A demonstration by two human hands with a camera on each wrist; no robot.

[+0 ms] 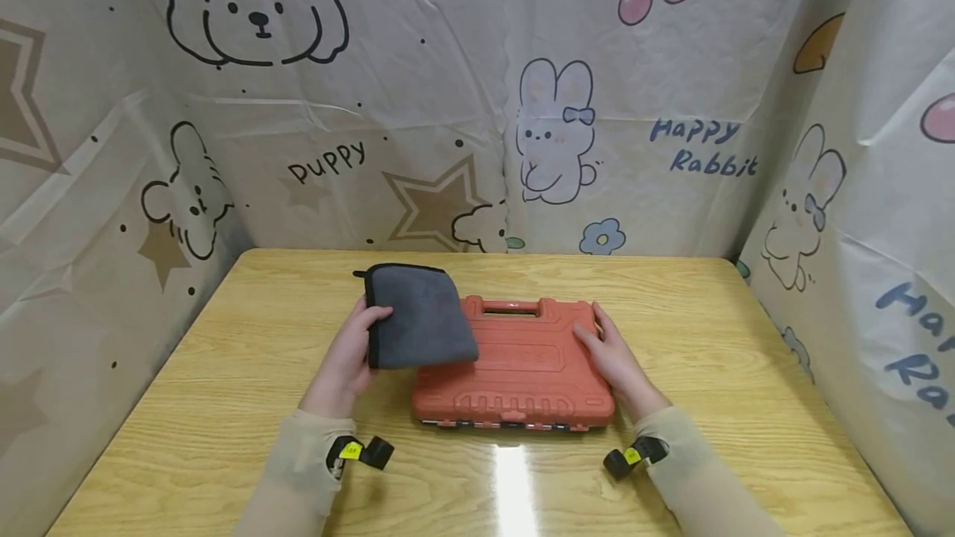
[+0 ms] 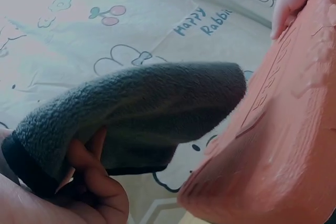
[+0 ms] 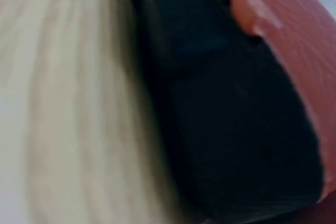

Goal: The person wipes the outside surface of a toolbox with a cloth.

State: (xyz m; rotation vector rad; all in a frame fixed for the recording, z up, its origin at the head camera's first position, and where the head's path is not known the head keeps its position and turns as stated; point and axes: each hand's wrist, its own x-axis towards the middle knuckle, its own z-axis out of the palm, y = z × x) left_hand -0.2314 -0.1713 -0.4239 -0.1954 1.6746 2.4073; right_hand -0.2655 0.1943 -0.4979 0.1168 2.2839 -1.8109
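My left hand (image 1: 346, 352) holds a folded grey cleaning cloth (image 1: 421, 317) with black edging and a small loop, thumb on top and fingers beneath. In the left wrist view, the fluffy cloth (image 2: 152, 93) arches out from curled fingers (image 2: 97, 179). Its right part hangs over the left side of a red plastic tool case (image 1: 522, 367). At the case's right side, my right hand (image 1: 618, 361) grips the edge, thumb on the lid. The right wrist view shows the case's black lower half (image 3: 236, 119) close up. The case's contents are hidden; its lid is down.
A wooden table (image 1: 246, 404) carries the case. Behind and on both sides stand cloth walls (image 1: 440, 89) printed with cartoon animals. Each wrist wears a small black camera (image 1: 376, 452) on a strap.
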